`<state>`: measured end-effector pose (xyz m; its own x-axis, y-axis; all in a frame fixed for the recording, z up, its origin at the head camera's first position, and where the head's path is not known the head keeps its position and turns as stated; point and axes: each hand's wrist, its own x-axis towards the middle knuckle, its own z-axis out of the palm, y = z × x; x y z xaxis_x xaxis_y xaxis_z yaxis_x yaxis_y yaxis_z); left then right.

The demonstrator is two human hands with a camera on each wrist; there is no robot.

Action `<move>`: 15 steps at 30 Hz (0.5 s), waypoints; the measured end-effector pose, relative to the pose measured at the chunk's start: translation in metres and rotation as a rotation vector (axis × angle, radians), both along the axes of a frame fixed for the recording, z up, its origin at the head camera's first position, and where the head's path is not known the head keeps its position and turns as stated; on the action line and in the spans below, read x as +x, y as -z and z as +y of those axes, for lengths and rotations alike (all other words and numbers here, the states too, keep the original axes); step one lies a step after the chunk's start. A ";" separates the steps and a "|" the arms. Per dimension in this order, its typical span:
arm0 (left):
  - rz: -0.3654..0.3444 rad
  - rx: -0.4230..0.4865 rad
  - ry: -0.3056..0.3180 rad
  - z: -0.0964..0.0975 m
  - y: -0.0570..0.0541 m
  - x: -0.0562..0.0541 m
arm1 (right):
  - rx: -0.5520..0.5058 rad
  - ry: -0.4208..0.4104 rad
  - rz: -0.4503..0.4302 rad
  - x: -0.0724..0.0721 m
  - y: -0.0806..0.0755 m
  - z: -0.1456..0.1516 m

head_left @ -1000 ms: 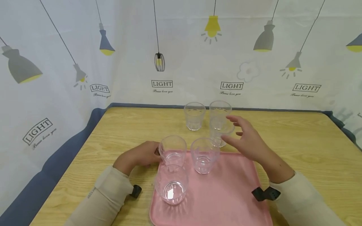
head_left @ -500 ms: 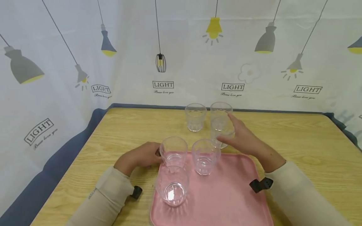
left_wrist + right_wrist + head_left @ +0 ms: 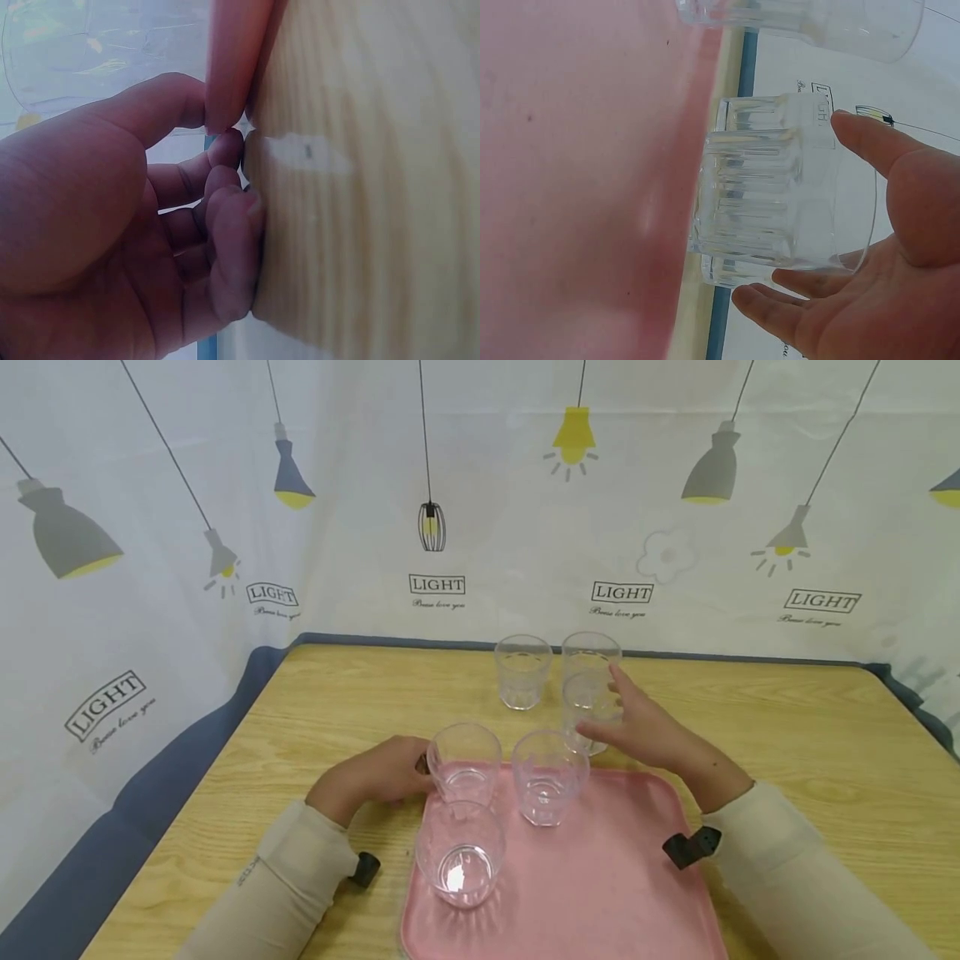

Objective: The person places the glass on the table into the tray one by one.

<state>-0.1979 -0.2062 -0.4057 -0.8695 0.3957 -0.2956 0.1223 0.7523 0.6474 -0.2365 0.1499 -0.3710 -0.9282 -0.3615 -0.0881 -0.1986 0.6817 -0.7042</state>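
Three clear plastic tumblers stand on the pink tray (image 3: pixel 592 893): a front one (image 3: pixel 461 860), a back-left one (image 3: pixel 465 768) and one to its right (image 3: pixel 551 781). My left hand (image 3: pixel 390 768) is at the tray's back-left edge. In the left wrist view its thumb (image 3: pixel 176 105) lies over the rim while the curled fingers meet the rim's outer side and the table. Behind the tray, my right hand (image 3: pixel 652 727) surrounds a tumbler (image 3: pixel 772 195), thumb and fingers spread on opposite sides. Whether they touch its wall is unclear.
Two more tumblers, a left one (image 3: pixel 522 672) and a right one (image 3: pixel 591 652), stand farther back on the wooden table (image 3: pixel 810 735). The right one is partly behind the tumbler at my right hand. A printed curtain (image 3: pixel 510 527) hangs beyond the table's far edge.
My right hand has moved left and come closer around the tumbler behind the tray. The left hand stays at the tray edge. The whole head view has shifted slightly.
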 end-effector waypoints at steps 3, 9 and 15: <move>0.002 -0.008 -0.004 0.001 -0.001 0.000 | 0.005 0.007 0.002 0.000 0.001 0.000; -0.001 -0.014 -0.007 0.001 0.000 0.000 | -0.003 0.026 0.022 -0.001 0.004 0.000; 0.003 -0.012 0.008 0.000 0.001 -0.002 | -0.002 0.030 0.037 -0.002 0.006 0.001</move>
<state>-0.1996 -0.2066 -0.4069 -0.8672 0.3994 -0.2975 0.1307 0.7589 0.6380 -0.2389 0.1510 -0.3768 -0.9411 -0.3339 -0.0529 -0.2043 0.6863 -0.6980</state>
